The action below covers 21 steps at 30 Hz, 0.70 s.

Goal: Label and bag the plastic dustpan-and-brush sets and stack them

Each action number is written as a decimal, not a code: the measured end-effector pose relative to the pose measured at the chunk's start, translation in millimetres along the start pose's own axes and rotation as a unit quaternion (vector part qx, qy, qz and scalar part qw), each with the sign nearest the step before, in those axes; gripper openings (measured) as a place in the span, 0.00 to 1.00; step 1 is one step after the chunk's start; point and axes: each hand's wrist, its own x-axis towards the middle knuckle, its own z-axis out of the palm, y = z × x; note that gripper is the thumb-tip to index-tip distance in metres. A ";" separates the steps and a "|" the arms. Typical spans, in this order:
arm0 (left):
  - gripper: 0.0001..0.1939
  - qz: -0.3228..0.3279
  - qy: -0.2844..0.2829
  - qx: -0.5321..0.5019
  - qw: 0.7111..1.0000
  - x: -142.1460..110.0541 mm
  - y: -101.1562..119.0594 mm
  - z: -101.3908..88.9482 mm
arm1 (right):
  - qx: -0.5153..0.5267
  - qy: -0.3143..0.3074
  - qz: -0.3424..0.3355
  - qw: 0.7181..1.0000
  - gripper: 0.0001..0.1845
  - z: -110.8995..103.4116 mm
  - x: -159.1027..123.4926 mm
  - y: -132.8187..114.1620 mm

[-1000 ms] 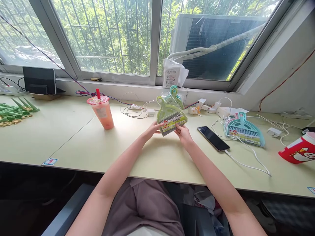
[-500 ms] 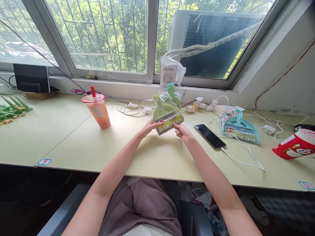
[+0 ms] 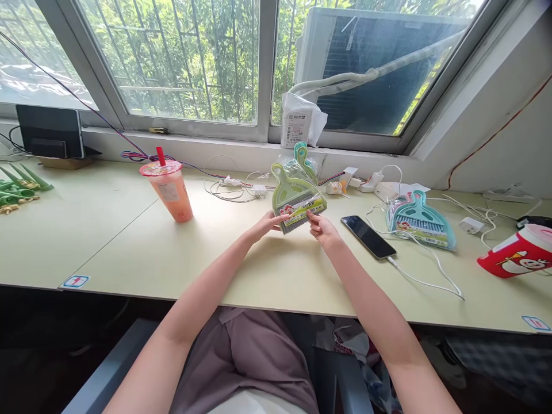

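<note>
A small green dustpan-and-brush set (image 3: pixel 295 197) in clear wrapping, with a printed label across its lower edge, is held just above the pale green desk (image 3: pixel 129 253). My left hand (image 3: pixel 264 225) pinches its lower left corner. My right hand (image 3: pixel 321 228) pinches the lower right edge at the label. Behind it a teal set (image 3: pixel 304 162) in wrapping leans by the windowsill.
A pink drink cup with a red straw (image 3: pixel 169 191) stands to the left. A phone on a white cable (image 3: pixel 368 236) lies right of my hands, then another teal dustpan set (image 3: pixel 420 219) and a red tipped cup (image 3: pixel 517 259). Chargers and cables line the sill. Green items (image 3: pixel 17 190) sit far left.
The green set has stayed between both hands with only a slight shift; my right fingers have closed onto its label edge. The view has drifted a little.
</note>
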 end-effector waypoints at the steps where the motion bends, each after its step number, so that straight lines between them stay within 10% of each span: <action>1: 0.33 -0.005 -0.016 0.000 1.000 -0.3 0.1 -0.9 | 0.002 0.001 -0.004 1.000 0.19 0.3 0.0 0.6; 12: 0.30 0.055 0.095 -0.028 0.994 7.3 -8.6 -5.9 | -0.100 0.027 -0.018 0.994 0.24 10.3 -11.7 -0.3; 21: 0.29 0.125 0.092 -0.057 0.986 10.2 -5.9 -10.7 | 0.055 0.007 -0.050 0.997 0.15 10.7 -8.3 0.8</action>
